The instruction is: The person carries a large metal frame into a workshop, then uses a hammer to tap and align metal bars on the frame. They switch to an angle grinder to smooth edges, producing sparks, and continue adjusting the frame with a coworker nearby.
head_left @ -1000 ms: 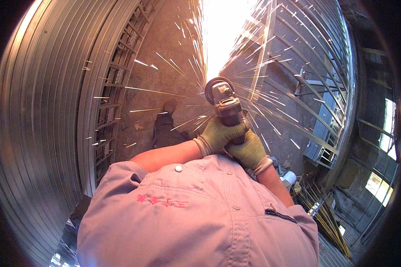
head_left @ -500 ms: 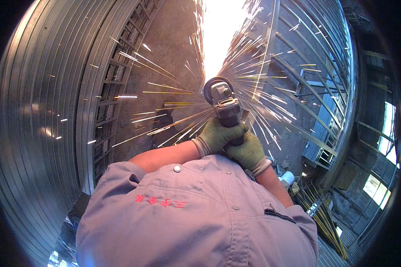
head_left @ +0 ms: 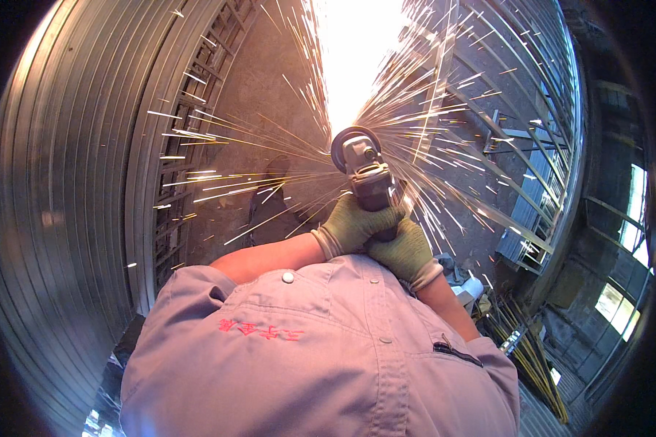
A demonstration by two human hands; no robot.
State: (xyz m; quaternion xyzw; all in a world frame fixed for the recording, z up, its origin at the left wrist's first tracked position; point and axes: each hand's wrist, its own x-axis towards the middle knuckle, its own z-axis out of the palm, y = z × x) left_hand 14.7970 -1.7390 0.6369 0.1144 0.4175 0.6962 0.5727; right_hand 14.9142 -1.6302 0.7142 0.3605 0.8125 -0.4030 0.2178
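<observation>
An angle grinder (head_left: 369, 164) points away from me at the middle of the view, its round disc at the far end. My left hand (head_left: 356, 223), in a green glove, is closed round the grinder's body. Just behind it, my right hand (head_left: 407, 252), gloved alike, grips the rear of the same tool. From the disc a white glare and a thick stream of sparks (head_left: 361, 58) shoot forward, with thinner streaks fanning out to both sides. What the disc touches is hidden under the tool and the glare.
Long metal profiles (head_left: 65, 175) are stacked at the left, beside a ladder-like row of bars (head_left: 173, 193). A barred metal frame (head_left: 503, 138) spans the right. Thin rods (head_left: 532, 357) lie at the lower right, near a pale blue-white object (head_left: 471, 288).
The spark stream and glare at the top have grown wider and brighter. The grinder and both hands hold nearly the same place.
</observation>
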